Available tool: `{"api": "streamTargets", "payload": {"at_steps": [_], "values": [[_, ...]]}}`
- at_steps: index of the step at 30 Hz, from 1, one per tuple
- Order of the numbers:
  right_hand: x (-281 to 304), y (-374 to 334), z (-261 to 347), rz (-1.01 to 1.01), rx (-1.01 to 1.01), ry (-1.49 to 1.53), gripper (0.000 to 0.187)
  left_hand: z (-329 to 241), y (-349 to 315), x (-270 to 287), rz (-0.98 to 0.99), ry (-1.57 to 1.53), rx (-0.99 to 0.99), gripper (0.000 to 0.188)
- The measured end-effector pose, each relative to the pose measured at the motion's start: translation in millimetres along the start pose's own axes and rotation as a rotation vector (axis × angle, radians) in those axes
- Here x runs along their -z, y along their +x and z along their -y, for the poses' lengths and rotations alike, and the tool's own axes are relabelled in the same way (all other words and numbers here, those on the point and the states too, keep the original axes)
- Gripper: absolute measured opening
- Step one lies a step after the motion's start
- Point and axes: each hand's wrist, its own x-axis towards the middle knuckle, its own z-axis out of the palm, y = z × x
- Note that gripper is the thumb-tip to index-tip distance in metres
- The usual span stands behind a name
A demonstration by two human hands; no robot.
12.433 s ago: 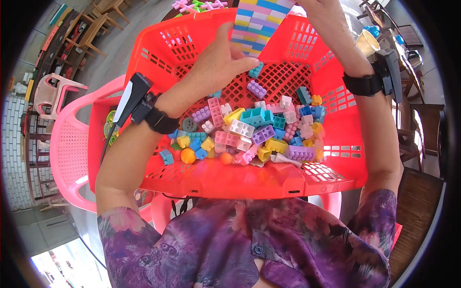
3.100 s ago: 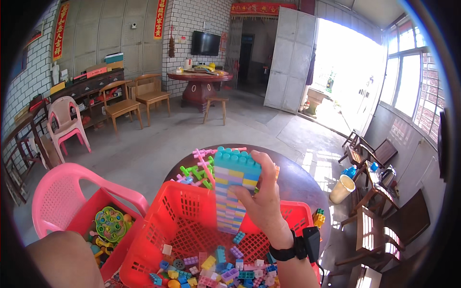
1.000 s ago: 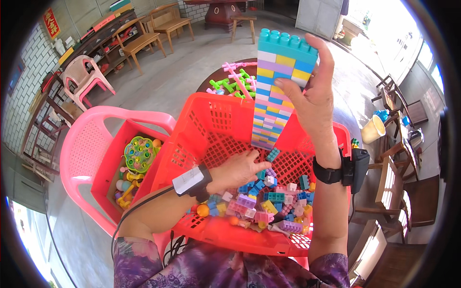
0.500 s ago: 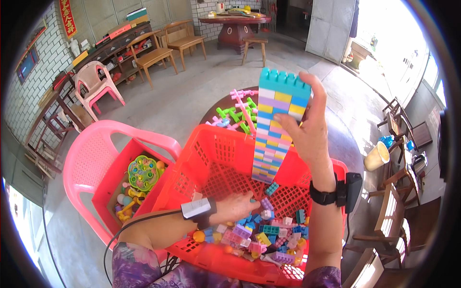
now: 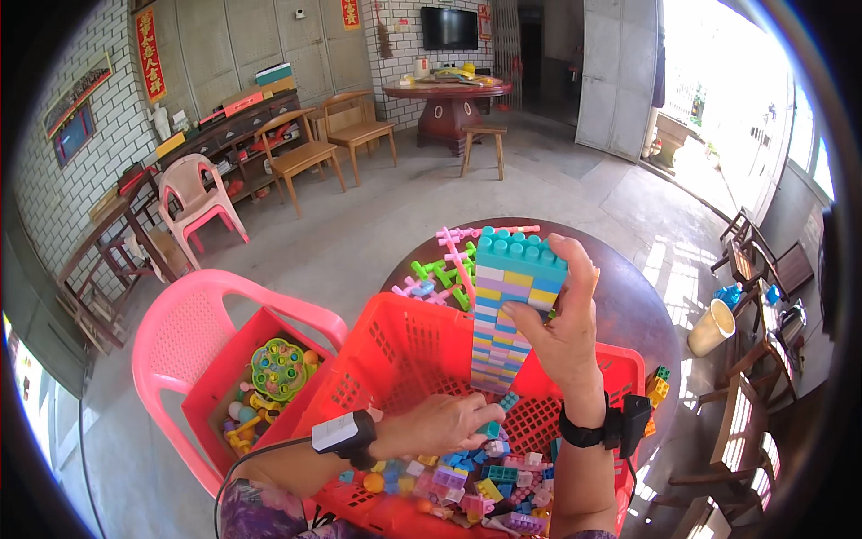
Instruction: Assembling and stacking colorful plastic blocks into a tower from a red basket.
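Note:
My right hand (image 5: 567,328) grips the upper part of a tall toy-brick tower (image 5: 503,334), thumb on its near face and fingers behind its right side. The tower has a teal top with studs and rows of yellow, white, blue, purple and pink. It stands upright at the far side of a red plastic basket (image 5: 359,337). Inside the basket, my left hand (image 5: 440,424) is closed, with a small teal brick (image 5: 490,430) at its fingertips. Loose coloured bricks (image 5: 449,481) lie below that hand. Another teal brick (image 5: 509,401) sits near the tower's foot.
Left of the basket, a pink plastic chair (image 5: 175,332) bears a red box (image 5: 211,404) of toys. Behind the basket, pink and green connector pieces (image 5: 440,269) lie on a round dark table (image 5: 628,296). Yellow and orange bricks (image 5: 658,393) rest at its right.
The view has tilted up, so the basket and tower appear lower. My left hand has shifted right, nearer the tower's foot. The right hand keeps its grip on the tower.

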Motion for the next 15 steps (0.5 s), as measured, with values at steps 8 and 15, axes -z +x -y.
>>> {"api": "streamTargets", "payload": {"at_steps": [8, 15], "values": [[11, 0, -9, -0.027, -0.152, 0.011, 0.073, -35, -13, 71, -0.295, -0.496, 0.102, 0.035], [15, 7, -4, -0.070, -0.155, 0.148, 0.073, 22, -3, 52, -0.531, -0.994, 0.084, 0.031]]}}
